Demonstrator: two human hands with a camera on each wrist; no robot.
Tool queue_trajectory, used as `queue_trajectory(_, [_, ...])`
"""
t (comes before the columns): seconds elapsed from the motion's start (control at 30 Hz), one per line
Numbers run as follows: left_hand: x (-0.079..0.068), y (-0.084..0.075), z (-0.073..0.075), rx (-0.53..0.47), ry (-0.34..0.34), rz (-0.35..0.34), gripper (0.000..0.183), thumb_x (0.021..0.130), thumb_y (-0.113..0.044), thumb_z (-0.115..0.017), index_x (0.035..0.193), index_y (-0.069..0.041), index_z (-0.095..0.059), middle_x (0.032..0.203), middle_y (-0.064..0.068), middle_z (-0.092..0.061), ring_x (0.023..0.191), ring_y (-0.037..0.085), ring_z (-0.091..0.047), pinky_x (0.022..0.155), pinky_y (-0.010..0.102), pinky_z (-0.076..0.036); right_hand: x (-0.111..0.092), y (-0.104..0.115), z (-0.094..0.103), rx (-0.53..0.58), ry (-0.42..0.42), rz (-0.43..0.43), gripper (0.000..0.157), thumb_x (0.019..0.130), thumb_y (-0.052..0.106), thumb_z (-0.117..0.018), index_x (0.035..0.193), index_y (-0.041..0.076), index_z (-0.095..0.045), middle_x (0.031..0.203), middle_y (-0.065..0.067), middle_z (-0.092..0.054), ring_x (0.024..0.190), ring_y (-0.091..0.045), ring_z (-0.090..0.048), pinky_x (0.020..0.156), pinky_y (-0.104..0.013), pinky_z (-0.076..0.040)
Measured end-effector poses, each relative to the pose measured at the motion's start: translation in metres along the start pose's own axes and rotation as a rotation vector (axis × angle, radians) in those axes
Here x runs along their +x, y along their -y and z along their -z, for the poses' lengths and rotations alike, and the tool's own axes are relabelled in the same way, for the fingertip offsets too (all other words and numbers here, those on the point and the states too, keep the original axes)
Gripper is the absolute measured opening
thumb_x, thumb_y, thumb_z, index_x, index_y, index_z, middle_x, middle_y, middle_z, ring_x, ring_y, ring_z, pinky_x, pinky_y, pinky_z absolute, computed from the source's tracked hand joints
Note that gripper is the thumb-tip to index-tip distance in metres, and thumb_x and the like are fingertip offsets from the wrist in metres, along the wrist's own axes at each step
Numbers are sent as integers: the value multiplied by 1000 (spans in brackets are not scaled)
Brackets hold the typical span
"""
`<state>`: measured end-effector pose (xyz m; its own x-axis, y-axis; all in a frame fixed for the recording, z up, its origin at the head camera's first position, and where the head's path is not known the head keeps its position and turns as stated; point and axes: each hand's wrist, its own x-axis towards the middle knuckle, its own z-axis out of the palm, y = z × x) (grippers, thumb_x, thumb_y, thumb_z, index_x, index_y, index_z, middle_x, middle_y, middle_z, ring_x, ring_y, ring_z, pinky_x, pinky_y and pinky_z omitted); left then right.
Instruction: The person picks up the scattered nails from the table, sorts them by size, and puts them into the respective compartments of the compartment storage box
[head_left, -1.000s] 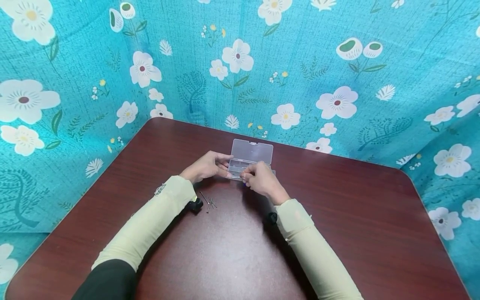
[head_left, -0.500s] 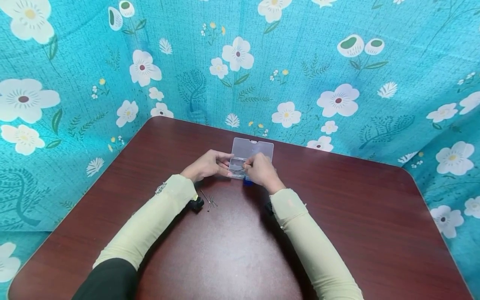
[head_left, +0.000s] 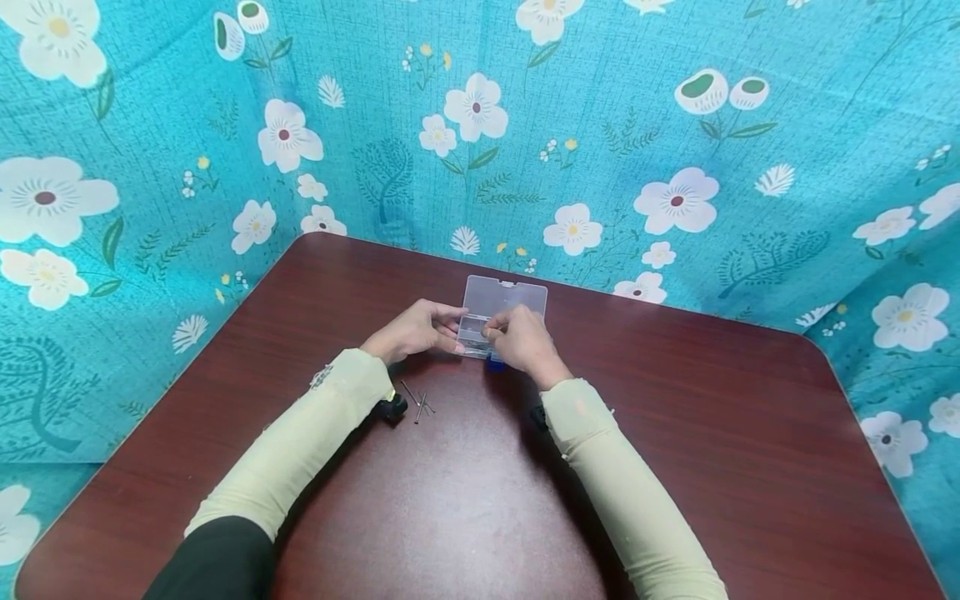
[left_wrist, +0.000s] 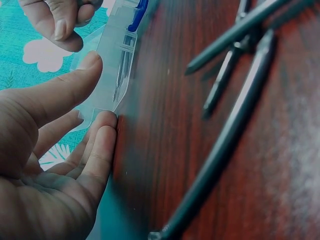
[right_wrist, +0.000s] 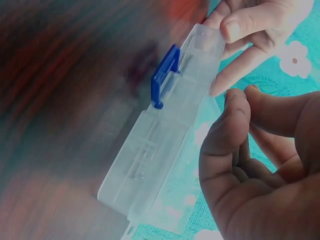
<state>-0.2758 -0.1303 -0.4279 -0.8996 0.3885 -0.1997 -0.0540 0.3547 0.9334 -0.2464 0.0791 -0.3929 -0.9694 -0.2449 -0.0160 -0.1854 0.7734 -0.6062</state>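
A clear plastic compartment box stands near the back of the table with its lid raised. At its left end, my left hand grips the box between thumb and fingers. My right hand hovers over the compartments, thumb and index fingertips brought together; nothing shows between them in the right wrist view. A blue clasp hangs off the box front. Thin metal pieces lie inside the box, seen through its wall. Several loose nails lie crossed on the table beside my left wrist.
The dark red wooden table has rounded corners. A blue floral curtain hangs right behind its back edge. Black wrist cameras sit under the left cuff and right cuff.
My right hand has shifted slightly back and up over the box; the thin nail seen at its fingertips earlier no longer shows there. My left hand keeps its place on the box.
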Motion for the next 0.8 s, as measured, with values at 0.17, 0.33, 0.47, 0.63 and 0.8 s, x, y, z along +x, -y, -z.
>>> queue_trajectory(0.17, [1, 0, -1, -15, 3, -2, 74, 76, 3, -86, 143, -8, -57, 114, 17, -63, 102, 25, -64, 80, 28, -55, -8, 3, -4, 16, 10, 32, 16, 97, 16, -68, 91, 9, -81, 78, 1, -69, 71, -19, -58, 63, -34, -48])
queue_trajectory(0.33, [1, 2, 0, -9, 2, -8, 75, 76, 1, -87, 144, -9, -56, 116, 17, -62, 103, 24, -64, 80, 28, -55, -17, 7, -13, 45, 38, 90, 16, 93, 10, -68, 83, 6, -81, 67, 4, -66, 64, -16, -55, 60, -31, -46])
queue_trajectory(0.47, [0, 3, 0, 5, -1, -11, 75, 76, 0, -87, 144, -9, -57, 118, 17, -63, 103, 24, -65, 81, 29, -55, -25, 12, -22, 55, 79, 130, 16, 90, 8, -69, 80, 7, -81, 67, 6, -67, 58, -11, -54, 56, -28, -45])
queue_trajectory(0.63, [0, 2, 0, 3, -6, -12, 75, 76, 1, -87, 144, -9, -57, 117, 17, -64, 103, 25, -65, 80, 29, -56, -37, 23, -36, 26, 153, 181, 15, 88, 10, -72, 75, 10, -80, 60, 9, -65, 52, -7, -50, 52, -26, -43])
queue_trajectory(0.8, [1, 3, -1, 10, -7, -16, 76, 76, 1, -87, 144, -9, -56, 117, 16, -64, 103, 24, -65, 81, 29, -55, -50, 37, -47, -27, 204, 222, 21, 87, 15, -76, 66, 14, -78, 52, 16, -58, 49, -4, -51, 52, -24, -43])
